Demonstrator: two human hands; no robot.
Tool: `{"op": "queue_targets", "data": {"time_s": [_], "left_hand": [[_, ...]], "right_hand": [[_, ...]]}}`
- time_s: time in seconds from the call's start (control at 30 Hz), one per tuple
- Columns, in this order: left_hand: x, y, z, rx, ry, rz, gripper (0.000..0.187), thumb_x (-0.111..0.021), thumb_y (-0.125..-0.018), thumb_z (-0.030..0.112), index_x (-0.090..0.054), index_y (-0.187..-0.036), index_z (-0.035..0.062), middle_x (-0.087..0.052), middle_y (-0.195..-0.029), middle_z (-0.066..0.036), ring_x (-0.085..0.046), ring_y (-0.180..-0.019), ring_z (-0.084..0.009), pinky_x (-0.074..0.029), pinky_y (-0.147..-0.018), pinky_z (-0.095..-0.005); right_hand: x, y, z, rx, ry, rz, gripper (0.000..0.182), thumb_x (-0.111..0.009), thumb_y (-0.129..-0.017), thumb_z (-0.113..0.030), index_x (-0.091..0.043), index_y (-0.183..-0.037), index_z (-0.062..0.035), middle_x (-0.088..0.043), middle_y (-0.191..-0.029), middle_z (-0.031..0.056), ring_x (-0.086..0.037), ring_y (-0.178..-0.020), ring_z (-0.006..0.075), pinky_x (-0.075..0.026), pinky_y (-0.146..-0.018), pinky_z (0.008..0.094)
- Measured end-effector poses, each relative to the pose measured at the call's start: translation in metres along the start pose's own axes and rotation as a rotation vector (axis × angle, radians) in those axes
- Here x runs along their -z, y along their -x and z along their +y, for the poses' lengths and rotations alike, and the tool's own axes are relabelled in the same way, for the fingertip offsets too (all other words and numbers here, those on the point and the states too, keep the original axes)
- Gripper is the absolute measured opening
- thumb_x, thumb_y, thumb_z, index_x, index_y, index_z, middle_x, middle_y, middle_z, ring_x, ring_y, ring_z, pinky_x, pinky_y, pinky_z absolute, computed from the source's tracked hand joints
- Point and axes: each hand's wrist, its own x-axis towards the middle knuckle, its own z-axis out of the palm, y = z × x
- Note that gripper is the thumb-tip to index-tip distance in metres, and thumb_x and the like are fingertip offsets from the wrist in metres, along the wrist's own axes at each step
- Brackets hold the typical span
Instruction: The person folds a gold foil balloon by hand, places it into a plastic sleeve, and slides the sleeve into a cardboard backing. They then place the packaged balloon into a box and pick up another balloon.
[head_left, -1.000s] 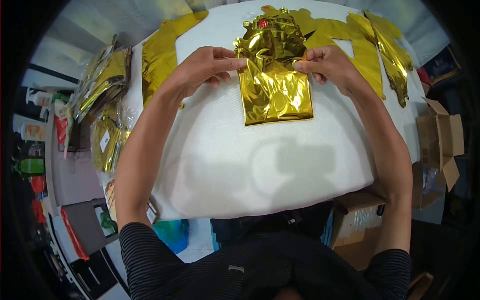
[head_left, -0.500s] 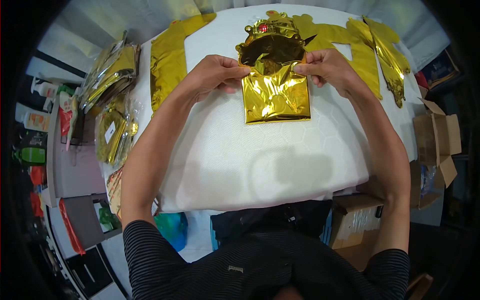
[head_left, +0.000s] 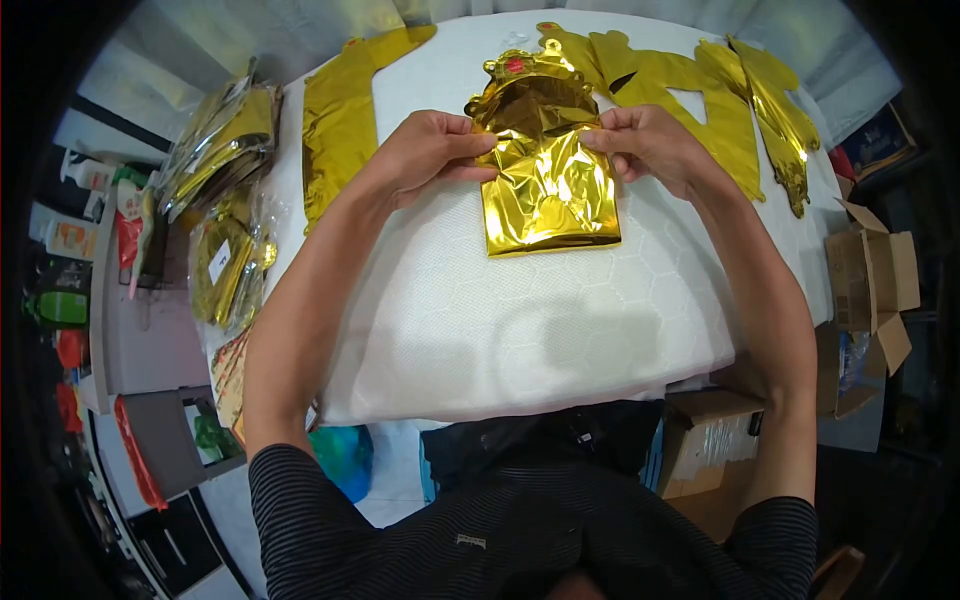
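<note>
A shiny gold foil balloon (head_left: 552, 205), partly folded, lies on the white padded table cover. Its upper end has a crown-like scalloped edge with a red spot, and it bends over a darker inner fold. My left hand (head_left: 437, 158) pinches the foil's left side between thumb and fingers. On the opposite side my right hand (head_left: 645, 148) pinches it the same way. Creases run across the foil between the two hands. Just beyond my right hand lies a flat gold foil balloon (head_left: 655, 75), and another flat gold balloon (head_left: 338, 130) lies past my left hand.
A narrow gold foil piece (head_left: 775, 120) lies at the table's right. Plastic packets of gold foil (head_left: 225, 150) are stacked along the left edge. An open cardboard box (head_left: 865, 270) stands off to the right. A white curtain (head_left: 270, 45) hangs behind the table (head_left: 520, 350).
The gold balloon's crown end has shifted slightly left and away from the flat balloon behind it. The foil is more crumpled, and its lower edge sits a little nearer me. Both hands keep their pinch.
</note>
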Motion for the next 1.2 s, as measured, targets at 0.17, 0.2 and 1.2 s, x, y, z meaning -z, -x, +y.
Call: {"op": "queue_targets", "data": {"time_s": [0.17,0.2,1.2], "left_hand": [[0.005,0.002,0.0,-0.037,-0.002,0.006,0.018,-0.069,-0.102,0.012,-0.07,-0.104,-0.0059,-0.072,-0.099,-0.01,-0.075,-0.086,-0.0142,-0.064,-0.081,-0.0209],[0.003,0.005,0.005,-0.061,-0.019,0.028,0.017,-0.069,-0.102,0.01,-0.071,-0.104,-0.0066,-0.074,-0.099,-0.012,-0.075,-0.085,-0.015,-0.064,-0.08,-0.0224],[-0.102,0.182,-0.113,-1.087,-1.15,-0.018,0.036,-0.073,-0.081,0.006,-0.076,-0.117,0.0029,-0.069,-0.129,-0.016,-0.065,-0.125,-0.0351,-0.056,-0.104,-0.044]], "right_hand": [[0.007,-0.004,0.003,0.053,-0.068,-0.05,0.027,-0.08,-0.095,-0.029,-0.068,-0.081,-0.0097,-0.062,-0.065,-0.0032,-0.056,-0.055,0.0035,-0.049,-0.055,0.0216],[0.006,-0.003,0.0,0.096,-0.07,-0.049,0.026,-0.08,-0.095,-0.029,-0.071,-0.082,-0.0087,-0.064,-0.067,-0.0024,-0.058,-0.058,0.0041,-0.051,-0.057,0.0221],[-0.073,0.206,0.101,1.007,0.805,0.263,0.022,-0.076,-0.07,0.008,-0.074,-0.09,0.0002,-0.076,-0.099,0.0114,-0.073,-0.086,0.0303,-0.062,-0.075,0.036]]}}
